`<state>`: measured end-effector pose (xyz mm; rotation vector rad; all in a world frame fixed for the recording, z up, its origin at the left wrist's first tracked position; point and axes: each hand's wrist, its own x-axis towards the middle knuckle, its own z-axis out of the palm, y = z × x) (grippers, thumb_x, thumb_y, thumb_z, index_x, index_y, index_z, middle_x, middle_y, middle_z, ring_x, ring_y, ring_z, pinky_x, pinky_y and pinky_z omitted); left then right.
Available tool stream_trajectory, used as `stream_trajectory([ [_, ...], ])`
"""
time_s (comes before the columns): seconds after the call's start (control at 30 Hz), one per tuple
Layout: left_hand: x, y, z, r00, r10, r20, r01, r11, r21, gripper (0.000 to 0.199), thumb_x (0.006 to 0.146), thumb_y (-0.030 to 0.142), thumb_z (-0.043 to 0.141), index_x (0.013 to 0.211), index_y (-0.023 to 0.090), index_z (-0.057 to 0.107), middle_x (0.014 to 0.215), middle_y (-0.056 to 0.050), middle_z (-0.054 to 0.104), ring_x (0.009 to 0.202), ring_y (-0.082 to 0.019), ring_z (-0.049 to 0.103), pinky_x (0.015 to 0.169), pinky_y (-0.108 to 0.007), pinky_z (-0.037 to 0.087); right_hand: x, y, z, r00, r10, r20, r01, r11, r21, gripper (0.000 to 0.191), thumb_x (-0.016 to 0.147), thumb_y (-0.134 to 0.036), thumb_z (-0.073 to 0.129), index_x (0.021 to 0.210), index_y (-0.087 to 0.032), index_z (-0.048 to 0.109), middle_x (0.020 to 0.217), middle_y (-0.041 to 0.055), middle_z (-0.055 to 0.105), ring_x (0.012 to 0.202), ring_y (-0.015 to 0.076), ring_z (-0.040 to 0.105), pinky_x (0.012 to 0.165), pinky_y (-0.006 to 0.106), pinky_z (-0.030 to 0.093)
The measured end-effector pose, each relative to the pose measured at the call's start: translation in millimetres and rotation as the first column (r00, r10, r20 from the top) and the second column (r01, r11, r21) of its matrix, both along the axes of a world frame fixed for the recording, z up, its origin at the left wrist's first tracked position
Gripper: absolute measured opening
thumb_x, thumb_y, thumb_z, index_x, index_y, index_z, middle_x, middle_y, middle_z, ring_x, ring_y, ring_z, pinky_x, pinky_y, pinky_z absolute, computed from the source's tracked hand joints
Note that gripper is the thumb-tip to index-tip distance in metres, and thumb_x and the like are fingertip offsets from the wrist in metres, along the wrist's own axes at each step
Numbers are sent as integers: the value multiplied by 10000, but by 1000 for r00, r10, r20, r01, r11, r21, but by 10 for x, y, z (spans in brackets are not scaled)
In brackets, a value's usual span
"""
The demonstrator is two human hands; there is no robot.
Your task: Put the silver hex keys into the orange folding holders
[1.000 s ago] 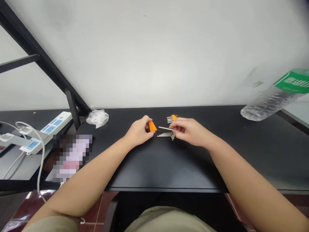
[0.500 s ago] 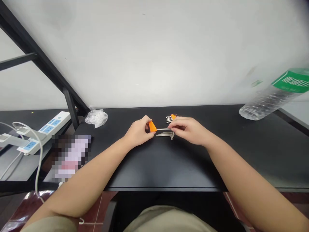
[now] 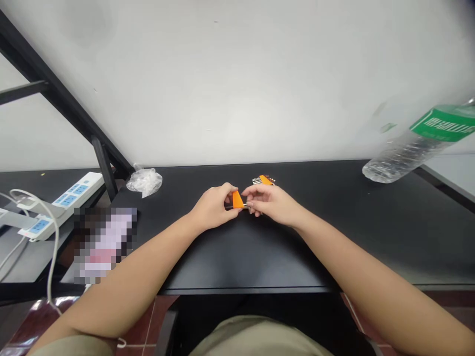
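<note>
My left hand (image 3: pixel 211 207) grips an orange hex key holder (image 3: pixel 238 200) between thumb and fingers, just above the black desk. Close against its right side, my right hand (image 3: pixel 272 203) pinches a silver hex key (image 3: pixel 245 205). Only a short piece of that key shows between the holder and the fingertips. Behind the right hand lies a second orange holder (image 3: pixel 265 179) with several keys through it. Loose hex keys under the right hand are almost wholly hidden.
Crumpled clear plastic (image 3: pixel 145 182) lies at the desk's back left, near a black metal frame (image 3: pixel 102 160). A white power strip (image 3: pixel 61 205) with cables and a pixelated item (image 3: pixel 106 244) are farther left. A green-labelled plastic bottle (image 3: pixel 393 158) stands at right, before the wall.
My right hand has moved left with the hex key, right up to the orange holder. Less of the key's shaft shows between them. The view has shifted slightly.
</note>
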<state>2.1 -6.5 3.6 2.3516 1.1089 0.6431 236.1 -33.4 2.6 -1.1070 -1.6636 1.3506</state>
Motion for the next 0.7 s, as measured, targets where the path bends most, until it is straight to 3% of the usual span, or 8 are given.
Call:
stream_trajectory([
  [0.1,6,2,8,999,-10,30,11,1000,-13,416,799,327,720,1177,232,575,971,1,715,860,-176,695,757,-292,560,-54,3,-31,999,-45,-27,46,999,23,195,905,-314,622,1083,-236,637,934,34,662,770,182,663,682,351,557],
  [0.17,3,9,16,999,-2,48,1,1000,2,461,796,299,717,1225,234,563,1000,1,722,880,-171,698,782,-293,560,14,17,-20,982,-78,175,45,982,186,108,907,-287,606,990,-231,645,900,34,659,774,188,637,695,353,532],
  [0.23,-2,19,20,998,8,58,-9,1000,16,501,805,274,699,1280,236,545,1032,-3,729,893,-170,703,817,-301,558,117,35,-7,889,-109,445,-67,930,361,56,881,-242,620,893,-222,672,903,50,658,806,202,611,736,362,504],
  [0.37,-10,37,-4,997,23,74,-24,1000,20,542,832,251,656,1358,238,524,1076,-11,740,936,-178,716,871,-312,559,224,41,-16,694,-94,714,-267,887,376,105,858,-169,607,876,-209,703,944,67,650,789,191,590,718,329,466],
  [0.57,-26,82,-58,999,27,46,-30,996,86,649,858,239,629,1489,232,478,1093,-17,740,944,-180,710,906,-318,558,101,-48,-4,606,-97,789,-301,891,340,100,781,-104,632,812,-198,645,902,55,640,724,166,562,613,284,401],
  [0.7,-39,107,-71,999,25,36,-29,992,122,607,855,242,637,1453,230,536,1083,-19,742,942,-180,708,898,-321,559,117,-48,46,686,-98,721,-283,877,388,98,830,-106,607,828,-204,608,844,26,641,697,153,561,630,281,415],
])
